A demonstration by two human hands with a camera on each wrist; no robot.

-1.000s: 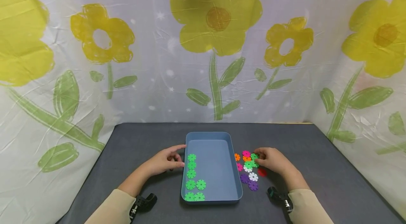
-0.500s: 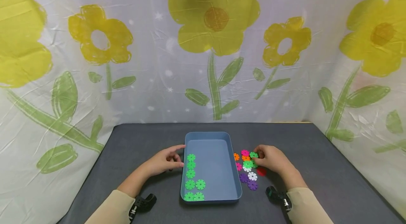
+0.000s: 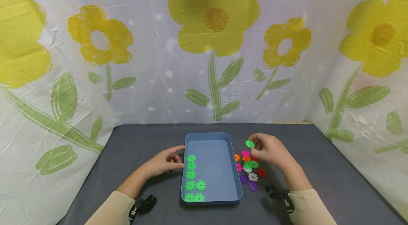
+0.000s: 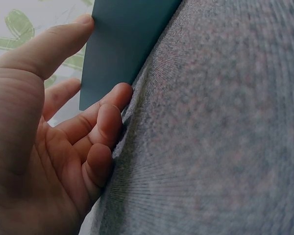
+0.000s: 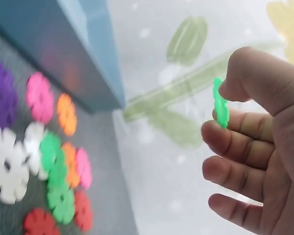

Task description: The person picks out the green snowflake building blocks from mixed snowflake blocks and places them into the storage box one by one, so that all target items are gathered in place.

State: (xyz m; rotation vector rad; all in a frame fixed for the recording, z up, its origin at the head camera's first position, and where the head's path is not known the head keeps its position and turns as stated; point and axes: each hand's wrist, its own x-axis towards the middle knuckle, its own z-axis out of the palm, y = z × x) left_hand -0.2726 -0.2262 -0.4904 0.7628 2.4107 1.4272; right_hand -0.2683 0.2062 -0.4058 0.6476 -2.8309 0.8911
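My right hand [image 3: 270, 150] pinches a green snowflake disc [image 3: 250, 143] between thumb and fingertips, raised above the loose pile. In the right wrist view this disc [image 5: 220, 104] stands edge-on, the other fingers loosely bent below it. On the left, my left hand [image 3: 167, 161] touches the side of a blue tray [image 3: 220, 175], index finger stretched out and thumb at the wall. The left wrist view has the thumb at the tray wall [image 4: 117, 49] and the remaining fingers low by the cloth. Several green snowflake discs [image 3: 191, 174] lie along the tray's left side and near corner.
Right of the tray, loose discs lie close together: green [image 3: 254, 164], orange [image 3: 246, 159], pink [image 3: 245, 153], white [image 3: 253, 177], purple [image 3: 253, 186] and red [image 3: 261, 172]. A grey cloth [image 3: 153, 136] covers the table, and a flowered curtain [image 3: 153, 58] hangs behind.
My right hand has lifted the green snowflake disc off the pile, up and slightly left, uncovering a red disc there. My left hand stays at the tray.
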